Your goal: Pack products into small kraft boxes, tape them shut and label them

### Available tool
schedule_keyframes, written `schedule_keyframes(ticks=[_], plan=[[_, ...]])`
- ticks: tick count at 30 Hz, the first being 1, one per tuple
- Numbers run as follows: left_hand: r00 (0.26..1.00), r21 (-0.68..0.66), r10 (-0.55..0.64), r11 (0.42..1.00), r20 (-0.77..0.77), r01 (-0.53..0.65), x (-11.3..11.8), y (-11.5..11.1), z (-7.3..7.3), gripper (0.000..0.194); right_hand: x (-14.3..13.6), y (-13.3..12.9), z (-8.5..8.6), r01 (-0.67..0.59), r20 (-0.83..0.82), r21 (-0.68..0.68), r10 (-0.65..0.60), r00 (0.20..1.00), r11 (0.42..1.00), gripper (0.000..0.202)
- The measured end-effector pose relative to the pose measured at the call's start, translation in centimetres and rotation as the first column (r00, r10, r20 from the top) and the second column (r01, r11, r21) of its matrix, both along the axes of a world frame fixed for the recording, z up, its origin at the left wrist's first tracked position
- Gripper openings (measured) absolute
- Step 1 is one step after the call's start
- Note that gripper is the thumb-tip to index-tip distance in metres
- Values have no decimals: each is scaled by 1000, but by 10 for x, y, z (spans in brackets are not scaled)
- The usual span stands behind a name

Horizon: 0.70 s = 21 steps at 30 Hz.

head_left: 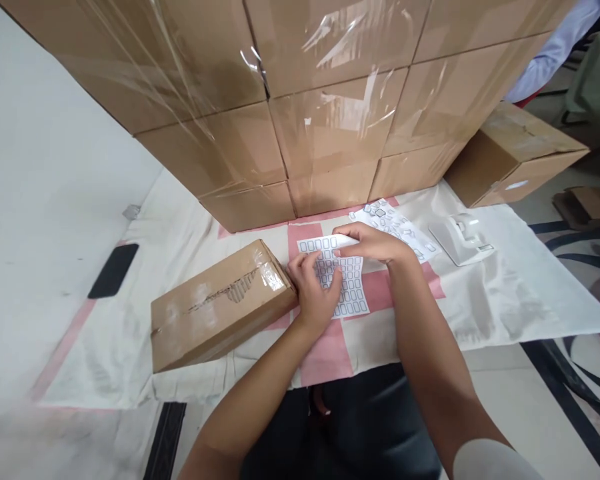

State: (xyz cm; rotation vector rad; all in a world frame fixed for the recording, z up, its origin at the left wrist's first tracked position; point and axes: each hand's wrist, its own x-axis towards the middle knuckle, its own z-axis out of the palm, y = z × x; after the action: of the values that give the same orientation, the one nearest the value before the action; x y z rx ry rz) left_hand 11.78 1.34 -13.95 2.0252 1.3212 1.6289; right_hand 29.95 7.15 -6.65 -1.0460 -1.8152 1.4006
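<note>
A white sheet of small rounded-rectangle labels (353, 293) with dark outlines lies on the cloth-covered table in front of me. My left hand (314, 287) rests on its left side, thumb and fingers apart. At the upper right of the sheet, my right hand (373, 243) bends its fingers over the top rows, thumb and fingertips around the sheet's upper part. Whether a single label is between those fingertips, I cannot tell. Beyond the right hand lies a second sheet (405, 230) with loose, scattered labels on it.
A taped cardboard box (220, 300) sits left of my hands. Plastic-wrapped stacked cartons (330, 127) stand along the back. To the right are a white tape dispenser (463, 240) and another box (515, 157). A black phone (113, 271) lies far left. A person's sleeve (555, 57) shows at upper right.
</note>
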Motion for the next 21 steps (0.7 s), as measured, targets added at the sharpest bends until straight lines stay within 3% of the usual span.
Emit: schedule_keyframes(ticks=[5,10,21], plan=[[986,-3,91,996,-140,-93,4,0,0,40,4,-2,5,-144,50,-94,149,988,985,18],[982,-76,130,987,-135,-141,3,8,1,31,6,0,0,-96,70,-134,106,992,986,20],[997,-159,58,985,-53,-66,1,10,1,26,-3,4,-4,-84,100,-134,98,990,987,27]])
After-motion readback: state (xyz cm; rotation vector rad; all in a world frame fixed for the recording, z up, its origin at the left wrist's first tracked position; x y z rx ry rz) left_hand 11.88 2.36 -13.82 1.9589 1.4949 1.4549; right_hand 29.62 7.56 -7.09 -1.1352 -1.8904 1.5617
